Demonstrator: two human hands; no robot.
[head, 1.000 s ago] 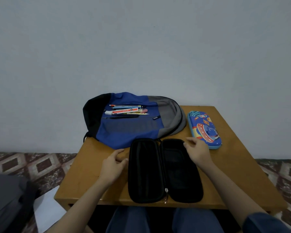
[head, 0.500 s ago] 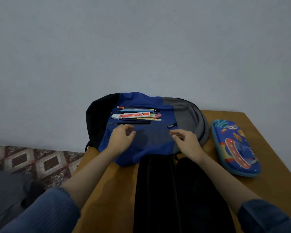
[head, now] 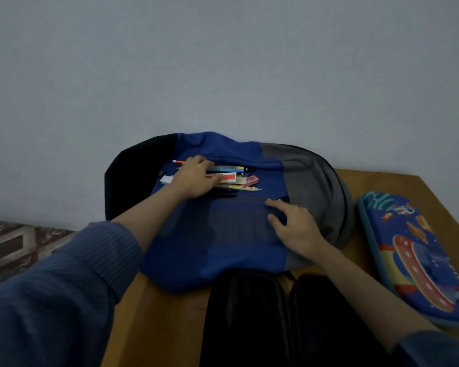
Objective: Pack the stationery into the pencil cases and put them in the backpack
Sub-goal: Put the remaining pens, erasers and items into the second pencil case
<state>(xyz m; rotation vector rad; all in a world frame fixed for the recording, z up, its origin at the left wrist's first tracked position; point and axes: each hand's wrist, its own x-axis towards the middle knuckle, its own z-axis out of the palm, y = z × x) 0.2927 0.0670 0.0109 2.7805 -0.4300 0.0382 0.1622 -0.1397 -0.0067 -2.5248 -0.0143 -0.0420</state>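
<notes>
A blue, grey and black backpack (head: 231, 242) lies flat on the wooden table (head: 387, 189) against the wall. A pile of stationery (head: 239, 178) rests on its upper part: pens, a red-and-white box, a pink eraser, a white eraser. My left hand (head: 195, 178) lies over the left part of that pile, thumb on the far side and fingers curled over the near side. My right hand (head: 294, 229) rests on the backpack's blue front with loosely bent fingers and holds nothing. A black pencil case (head: 252, 316) lies open in front of the backpack. A colourful space-print pencil case (head: 416, 258) lies zipped at the right.
A plain wall stands directly behind the backpack. Patterned floor (head: 13, 245) shows to the left of the table. The table's right edge runs close behind the colourful case. My blue sleeves fill the lower corners.
Both hands left the black case and moved forward onto the backpack. My left hand reached the stationery pile and settled on it. The camera leaned forward and down.
</notes>
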